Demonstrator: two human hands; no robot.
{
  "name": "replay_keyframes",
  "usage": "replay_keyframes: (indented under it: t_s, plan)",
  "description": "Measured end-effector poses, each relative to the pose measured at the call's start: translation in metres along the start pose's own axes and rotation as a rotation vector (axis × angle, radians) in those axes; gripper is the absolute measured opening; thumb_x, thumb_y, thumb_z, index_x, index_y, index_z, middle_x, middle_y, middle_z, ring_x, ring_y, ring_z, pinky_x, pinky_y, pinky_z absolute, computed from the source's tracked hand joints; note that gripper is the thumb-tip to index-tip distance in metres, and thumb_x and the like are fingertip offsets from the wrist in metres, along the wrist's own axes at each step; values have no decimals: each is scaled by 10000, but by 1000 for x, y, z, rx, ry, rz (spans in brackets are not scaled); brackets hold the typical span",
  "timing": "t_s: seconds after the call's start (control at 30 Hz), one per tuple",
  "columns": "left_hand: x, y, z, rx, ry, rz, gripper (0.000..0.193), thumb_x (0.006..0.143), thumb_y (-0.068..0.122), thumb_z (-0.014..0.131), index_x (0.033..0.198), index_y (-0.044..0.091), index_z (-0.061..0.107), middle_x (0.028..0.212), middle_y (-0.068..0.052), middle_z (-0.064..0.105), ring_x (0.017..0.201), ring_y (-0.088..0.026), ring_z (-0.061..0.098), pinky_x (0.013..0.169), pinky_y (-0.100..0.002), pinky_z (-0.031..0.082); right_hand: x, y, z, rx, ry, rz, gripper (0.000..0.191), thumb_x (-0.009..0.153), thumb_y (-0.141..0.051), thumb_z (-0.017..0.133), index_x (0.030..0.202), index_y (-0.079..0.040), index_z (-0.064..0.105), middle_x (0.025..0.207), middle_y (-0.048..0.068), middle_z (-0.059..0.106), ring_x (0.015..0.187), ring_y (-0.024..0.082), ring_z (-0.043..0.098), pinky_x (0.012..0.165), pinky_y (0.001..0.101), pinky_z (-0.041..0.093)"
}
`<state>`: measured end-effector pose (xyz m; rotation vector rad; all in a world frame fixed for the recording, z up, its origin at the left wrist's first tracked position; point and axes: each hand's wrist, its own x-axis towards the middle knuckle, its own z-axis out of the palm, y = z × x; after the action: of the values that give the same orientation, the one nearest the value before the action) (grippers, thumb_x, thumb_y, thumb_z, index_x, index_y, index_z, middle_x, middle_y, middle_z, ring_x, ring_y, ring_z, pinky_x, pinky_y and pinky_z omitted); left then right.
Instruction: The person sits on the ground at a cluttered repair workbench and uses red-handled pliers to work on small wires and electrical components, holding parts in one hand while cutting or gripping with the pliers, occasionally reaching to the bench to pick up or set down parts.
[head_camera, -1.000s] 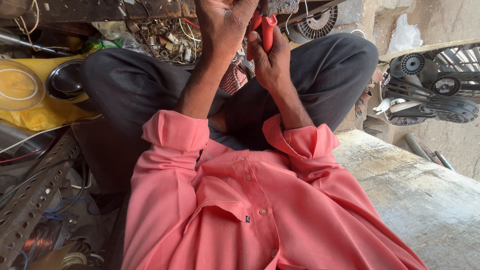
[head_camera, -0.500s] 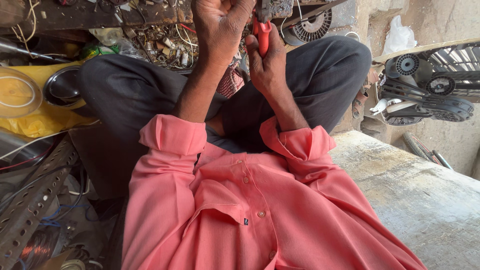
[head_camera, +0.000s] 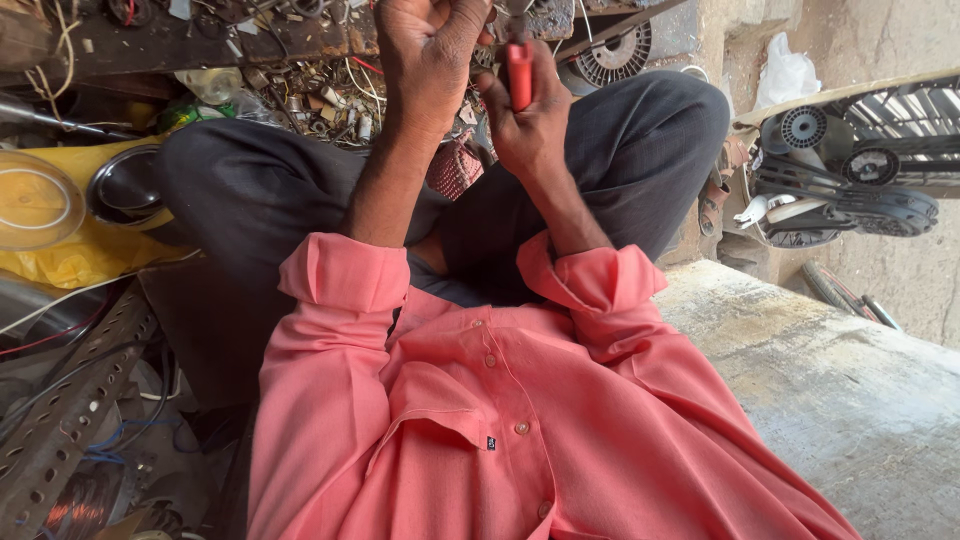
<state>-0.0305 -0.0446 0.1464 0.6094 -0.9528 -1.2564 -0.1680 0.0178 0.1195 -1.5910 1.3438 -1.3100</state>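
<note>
My right hand (head_camera: 525, 120) is closed around a red-handled tool (head_camera: 518, 75), held upright above my crossed legs in dark trousers (head_camera: 250, 190). The tool's metal end reaches the top edge of the view. My left hand (head_camera: 428, 55) is raised just to the left of it, with the fingers curled toward the tool's tip. Whatever sits in those fingers is hidden. Both pink shirt cuffs (head_camera: 345, 270) are rolled up on my forearms.
Scrap wires and small metal parts (head_camera: 300, 95) litter the ground ahead. A yellow bag with a clear lid (head_camera: 40, 205) and a steel bowl (head_camera: 125, 185) lie at left. A perforated metal angle (head_camera: 60, 420) is at lower left, fan parts (head_camera: 850, 170) at right, and a concrete slab (head_camera: 830, 390) at lower right.
The red tool has gone from tilted to upright in my right hand. Both hands stay close together at the top of the view.
</note>
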Motion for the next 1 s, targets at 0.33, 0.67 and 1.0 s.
replay_keyframes:
  t_s: [0.33,0.67,1.0]
  plan:
    - [1,8,-4,-31,7,-189,199,1062,147,636,956,-1,717,784,-45,697,634,-103,623,568,-236,491,2,1,-8,134,138,143,371,1001,-7,681,1243,-38,402,922,56,647,703,122,701,600,273,616]
    - [3,7,-13,-37,26,-126,77,1009,38,728,954,-16,726,843,-76,733,697,-130,659,638,-256,533,2,0,-11,687,-92,542,204,1008,-118,658,1167,-29,566,1168,130,717,981,215,753,847,396,667]
    - [-1,-14,-21,-9,68,-19,117,1027,36,747,934,-9,693,830,-21,675,684,-109,624,623,-267,519,-3,3,-2,361,-231,242,253,1063,-71,687,1295,6,621,1111,90,741,968,123,680,840,275,569]
